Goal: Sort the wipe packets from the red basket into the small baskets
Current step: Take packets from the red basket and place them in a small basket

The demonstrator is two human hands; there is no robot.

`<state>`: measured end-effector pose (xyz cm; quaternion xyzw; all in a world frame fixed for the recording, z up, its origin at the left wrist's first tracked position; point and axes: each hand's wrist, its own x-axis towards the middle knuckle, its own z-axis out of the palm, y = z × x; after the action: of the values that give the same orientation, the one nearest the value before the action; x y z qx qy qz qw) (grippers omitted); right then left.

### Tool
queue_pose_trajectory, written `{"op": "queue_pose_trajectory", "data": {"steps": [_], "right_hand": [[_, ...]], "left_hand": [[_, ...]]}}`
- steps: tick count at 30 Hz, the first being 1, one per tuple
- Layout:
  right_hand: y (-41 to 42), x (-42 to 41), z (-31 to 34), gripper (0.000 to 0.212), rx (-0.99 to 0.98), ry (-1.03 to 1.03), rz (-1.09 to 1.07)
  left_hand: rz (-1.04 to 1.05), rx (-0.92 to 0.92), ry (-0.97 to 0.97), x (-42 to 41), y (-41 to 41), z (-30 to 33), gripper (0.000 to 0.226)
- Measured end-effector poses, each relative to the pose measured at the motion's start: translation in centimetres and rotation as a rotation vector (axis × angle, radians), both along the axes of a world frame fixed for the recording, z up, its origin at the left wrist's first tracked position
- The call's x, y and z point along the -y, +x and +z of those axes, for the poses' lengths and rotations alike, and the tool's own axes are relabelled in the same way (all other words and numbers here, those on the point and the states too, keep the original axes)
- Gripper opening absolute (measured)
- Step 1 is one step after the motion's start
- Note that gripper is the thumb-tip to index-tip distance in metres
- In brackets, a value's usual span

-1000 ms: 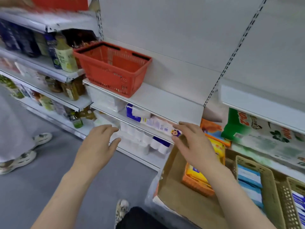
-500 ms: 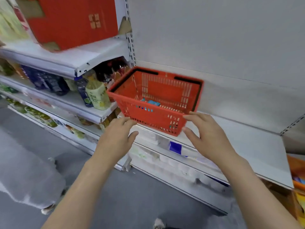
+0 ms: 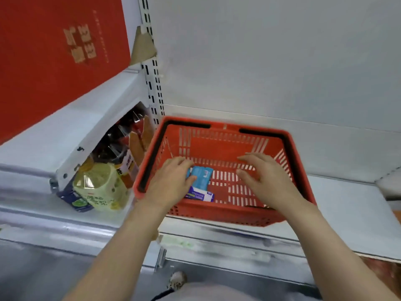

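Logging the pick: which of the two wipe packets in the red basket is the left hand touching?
The light blue wipe packet; the left hand rests on its edge. The white-and-purple packet lies nearer, untouched.

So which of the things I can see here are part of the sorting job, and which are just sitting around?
Part of the job:
red basket
light blue wipe packet
purple-and-white wipe packet
left hand, at the blue packet
right hand, open over the basket

Just sitting around:
yellow oil bottle
dark bottles
red box
white shelf
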<state>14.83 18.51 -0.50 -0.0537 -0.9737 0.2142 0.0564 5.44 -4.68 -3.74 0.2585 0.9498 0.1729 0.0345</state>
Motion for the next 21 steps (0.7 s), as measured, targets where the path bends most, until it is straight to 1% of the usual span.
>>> {"op": "queue_pose_trajectory", "data": {"steps": [3,6,8,10,13,15,18,19,21], "right_hand": [[-3.7,1.2,-1.0,0.041,0.153,0.012,0.009],[-7.8,2.1,-2.9,0.048,0.33,0.008,0.039],[-10.5,3.0,-4.8,0.052,0.489,0.017,0.095],[-12.4,4.3,-7.1,0.054,0.662,0.078,0.196],[-13.6,6.2,-10.4,0.061,0.851,0.141,0.306],[-13.5,6.7,-12.2,0.07,0.89,0.129,0.31],[-13.3,6.6,-13.8,0.078,0.89,0.046,0.281],[-13.3,6.3,-13.9,0.078,0.894,0.021,0.275],[-13.7,5.3,-13.2,0.068,0.935,0.009,0.279]], "left_hand": [[-0.055,0.112,-0.081,0.0,-3.6,-1.2,0.046],[-0.049,0.227,-0.156,-0.1,-5.8,-2.0,0.053],[-0.049,0.278,-0.17,-0.1,-6.5,-2.6,0.053],[-0.048,0.311,-0.171,-0.2,-6.9,-3.0,0.054],[-0.021,0.339,-0.162,-0.4,-7.2,-3.2,0.058],[-0.023,0.341,-0.17,-0.6,-7.2,-3.4,0.058],[-0.021,0.386,-0.172,-0.8,-7.6,-3.4,0.059],[-0.021,0.406,-0.18,-0.8,-7.8,-3.3,0.059],[-0.023,0.436,-0.212,-1.1,-8.5,-3.2,0.06]]}}
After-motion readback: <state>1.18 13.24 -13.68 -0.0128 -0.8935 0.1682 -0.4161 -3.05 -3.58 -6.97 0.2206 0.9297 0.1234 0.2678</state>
